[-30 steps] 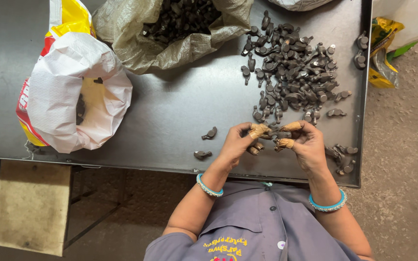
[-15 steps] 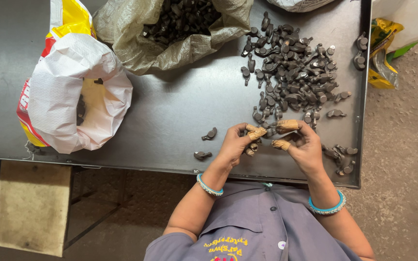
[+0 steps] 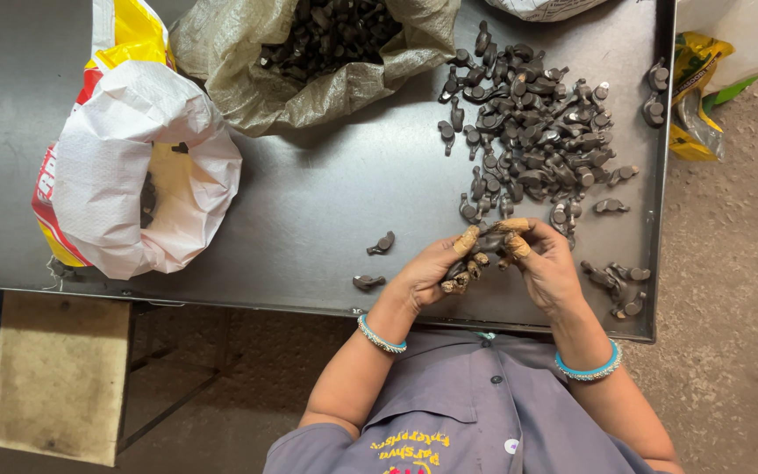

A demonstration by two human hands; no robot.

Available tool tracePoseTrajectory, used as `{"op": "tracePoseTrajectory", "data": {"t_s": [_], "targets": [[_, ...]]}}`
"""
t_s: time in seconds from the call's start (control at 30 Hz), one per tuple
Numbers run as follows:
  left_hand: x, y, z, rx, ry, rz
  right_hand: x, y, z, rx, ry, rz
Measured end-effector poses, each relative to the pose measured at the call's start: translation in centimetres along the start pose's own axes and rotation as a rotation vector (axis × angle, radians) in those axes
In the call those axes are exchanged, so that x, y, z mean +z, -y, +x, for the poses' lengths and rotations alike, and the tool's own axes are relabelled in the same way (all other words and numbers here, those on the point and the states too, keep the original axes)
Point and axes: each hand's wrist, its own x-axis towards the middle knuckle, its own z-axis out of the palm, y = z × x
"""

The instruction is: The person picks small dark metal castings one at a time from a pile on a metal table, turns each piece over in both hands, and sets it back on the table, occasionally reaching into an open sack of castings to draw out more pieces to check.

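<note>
Now both hands meet near the table's front edge: left hand (image 3: 432, 272) and right hand (image 3: 544, 263) together grasp one dark metal piece (image 3: 488, 243). Best turned slowly, fingertips only, above the table (image 3: 309, 211), clear of the pile (image 3: 537, 132).

— How are the arms set?
— Both forearms reach forward, bent at the elbows, wrists close together.
— And the hands?
— The left hand (image 3: 432, 274) and right hand (image 3: 544, 263) meet, fingers curled inward, fingertips wrapped in tan tape.
</note>
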Motion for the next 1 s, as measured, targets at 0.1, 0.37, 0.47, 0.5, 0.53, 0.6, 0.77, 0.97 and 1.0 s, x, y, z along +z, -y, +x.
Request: {"op": "tracePoseTrajectory", "data": {"t_s": [0.1,0.37,0.47,0.5,0.53,0.6,0.77,0.97,1.0], "targets": [[-0.2,0.3,0.2,0.009,0.039,-0.003,-0.4,-0.7,0.0,0.057,-0.063,0.042],[0.6,0.2,-0.2,-0.01,-0.021,0.022,-0.6,-1.2,-0.4,0.05,-0.08,-0.006],[1.4,-0.2,-0.4,0.007,-0.067,0.063,0.5,-0.1,-0.8,0.023,-0.067,-0.07],[1.7,-0.3,-0.4,0.004,-0.11,0.022,0.8,0.8,-0.7,-0.034,0.005,-0.165],[1.9,-0.4,-0.4,-0.001,-0.152,-0.019,1.4,1.3,-1.0,-0.091,0.075,-0.259],[2.0,-0.8,-0.5,0.03,-0.169,-0.032,2.5,2.9,-0.9,-0.241,0.117,-0.482],[0.7,-2.7,-1.3,0.211,-0.174,-0.007,5.3,5.1,-0.3,-0.259,-0.13,-1.195],[-0.5,-4.8,-2.1,0.329,-0.288,-0.036,6.7,3.9,0.1,-0.56,-0.043,-1.632],[-0.5,-4.8,-2.1,0.327,-0.283,-0.041,6.7,3.8,-0.1,-0.534,-0.047,-1.616]]}}
